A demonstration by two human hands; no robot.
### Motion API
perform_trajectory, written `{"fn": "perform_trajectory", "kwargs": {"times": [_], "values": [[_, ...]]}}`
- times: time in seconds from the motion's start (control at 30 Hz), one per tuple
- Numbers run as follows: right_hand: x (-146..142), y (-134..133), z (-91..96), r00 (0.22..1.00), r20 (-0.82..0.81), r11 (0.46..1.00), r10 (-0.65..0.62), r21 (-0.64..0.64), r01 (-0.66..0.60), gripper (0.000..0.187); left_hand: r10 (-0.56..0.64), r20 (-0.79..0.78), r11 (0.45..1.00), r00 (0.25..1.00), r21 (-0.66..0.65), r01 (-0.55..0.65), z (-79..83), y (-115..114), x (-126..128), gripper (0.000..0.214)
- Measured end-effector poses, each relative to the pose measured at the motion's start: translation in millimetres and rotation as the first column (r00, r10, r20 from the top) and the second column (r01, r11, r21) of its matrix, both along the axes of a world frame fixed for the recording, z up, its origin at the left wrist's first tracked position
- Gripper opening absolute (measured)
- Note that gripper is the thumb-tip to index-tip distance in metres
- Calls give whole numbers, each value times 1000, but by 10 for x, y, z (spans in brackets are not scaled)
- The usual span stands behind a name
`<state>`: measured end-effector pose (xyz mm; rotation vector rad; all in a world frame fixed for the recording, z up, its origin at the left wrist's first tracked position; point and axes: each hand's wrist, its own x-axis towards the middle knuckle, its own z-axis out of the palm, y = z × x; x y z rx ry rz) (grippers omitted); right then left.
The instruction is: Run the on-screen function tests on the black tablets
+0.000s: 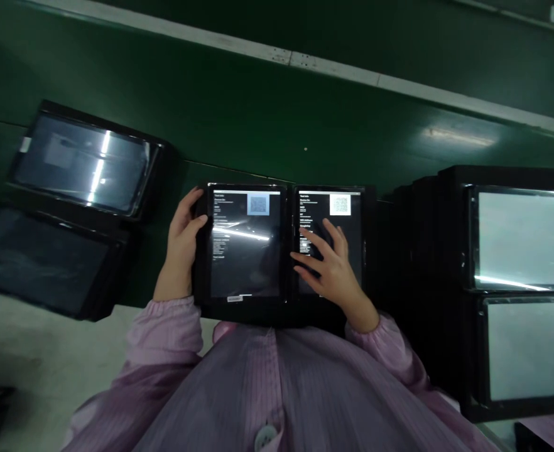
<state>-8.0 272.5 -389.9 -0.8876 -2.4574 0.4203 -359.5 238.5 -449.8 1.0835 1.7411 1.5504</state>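
Observation:
Two tablets lie side by side in a black tray (289, 301) in front of me. The left tablet (246, 270) and the right tablet (305, 207) both show a dark screen with white text and a square code at the upper right. My left hand (183, 245) grips the tray's left edge, its thumb on top beside the left tablet. Over the right tablet's screen, my right hand (331, 263) has its fingers spread and holds nothing. It hides part of the text; whether the fingertips touch the glass, I cannot tell.
On the left, a tilted black tray carries an upper tablet (83, 160) and a lower tablet (41, 260) with dark screens. At right, stacked black trays (451, 232) bear two tablets with pale screens (526, 242). A pale rail (333, 68) crosses the green work surface (258, 119) behind.

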Motion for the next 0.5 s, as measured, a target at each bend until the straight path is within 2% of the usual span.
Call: {"fn": "perform_trajectory", "kwargs": {"times": [0.07, 0.23, 0.37, 0.5], "values": [[93, 39, -5, 996, -54, 996, -69, 58, 72, 17, -9, 5, 1000, 1000, 1, 9, -24, -4, -23, 70], [352, 178, 86, 963, -150, 955, -225, 159, 249, 20, -14, 32, 999, 999, 38, 12, -63, -8, -24, 67], [375, 214, 117, 947, -199, 939, -253, 186, 290, 20, -23, 47, 999, 999, 45, 21, -63, -13, -18, 62], [323, 211, 90, 947, -217, 945, -237, 177, 277, 19, -50, 24, 998, 998, 45, 49, -71, -12, -29, 60]]}}
